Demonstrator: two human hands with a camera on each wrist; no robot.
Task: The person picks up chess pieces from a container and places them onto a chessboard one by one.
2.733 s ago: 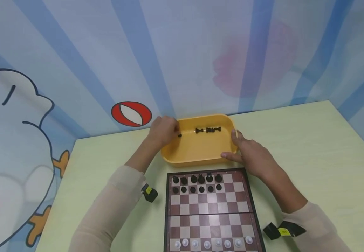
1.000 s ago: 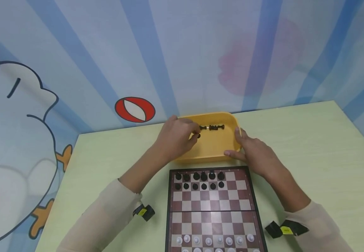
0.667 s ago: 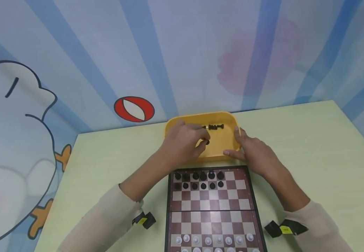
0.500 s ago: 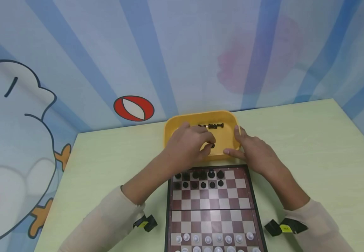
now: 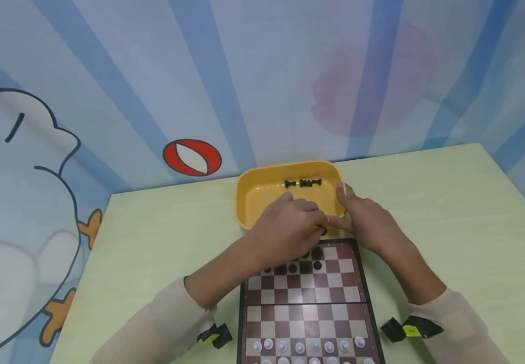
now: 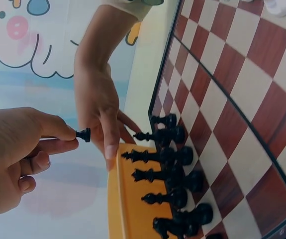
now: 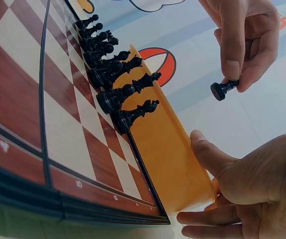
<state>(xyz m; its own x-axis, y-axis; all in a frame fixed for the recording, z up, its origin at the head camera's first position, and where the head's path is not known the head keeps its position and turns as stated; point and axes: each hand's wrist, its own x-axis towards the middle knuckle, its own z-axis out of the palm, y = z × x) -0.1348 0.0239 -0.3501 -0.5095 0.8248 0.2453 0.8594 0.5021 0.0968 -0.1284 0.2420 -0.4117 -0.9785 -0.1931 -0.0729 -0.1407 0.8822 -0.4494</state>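
Observation:
My left hand [image 5: 287,227] pinches a small black chess piece [image 6: 84,134] by its top between thumb and fingertips, with its base pointing outward. The fingertips hide its head. In the head view this hand is over the near side of the yellow tray [image 5: 244,194], above the far edge of the chessboard [image 5: 305,293]. My right hand [image 5: 371,222] grips the tray's right end. Several black chess pieces [image 6: 170,174] stand in two rows at the board's far end, partly covered by the left hand in the head view. Several white pieces [image 5: 299,347] stand at the near end.
A few dark chess pieces [image 5: 305,183] lie along the far side inside the tray. The tray sits between the board and a blue striped, cartoon-printed wall [image 5: 271,91]. A pale table [image 5: 166,232] extends to both sides.
My left hand has come from the tray's left end, across it, toward me and to the right, carrying the black chess piece toward the board's far edge. The right hand stays on the tray.

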